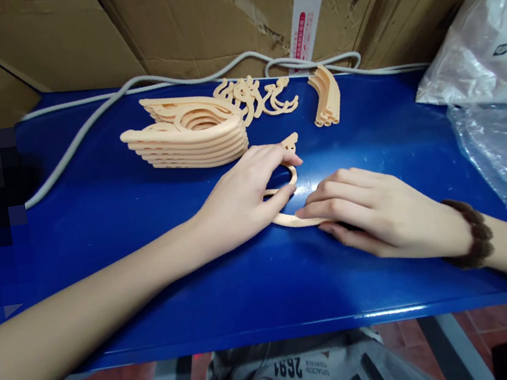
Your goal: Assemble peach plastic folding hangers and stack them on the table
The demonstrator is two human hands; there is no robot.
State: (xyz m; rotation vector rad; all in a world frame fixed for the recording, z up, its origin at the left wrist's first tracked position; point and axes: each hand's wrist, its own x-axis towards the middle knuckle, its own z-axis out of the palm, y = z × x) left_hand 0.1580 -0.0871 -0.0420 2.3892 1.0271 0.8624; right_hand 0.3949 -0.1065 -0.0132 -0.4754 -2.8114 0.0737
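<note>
Beneath my hands, on the blue table, lies a cream plastic piece (pixel 293 220) with a curved arm and a loop. My left hand (pixel 247 197) rests over its left side, thumb and index finger on either side of the loop. The right end of the curved arm is pinched between the thumb and fingers of my right hand (pixel 370 214). Much of the piece is hidden under my left hand. A stack of cream curved pieces (pixel 190 139) sits behind my left hand. Several cream hooks (pixel 245 97) lie behind, and short curved tubes (pixel 326 97) are to their right.
A white cable (pixel 84 122) runs along the back of the blue table (pixel 232 306), before cardboard boxes (pixel 211 26). Clear plastic bags (pixel 488 44) lie at the right. A small cream part (pixel 291 142) lies just beyond my left fingertips.
</note>
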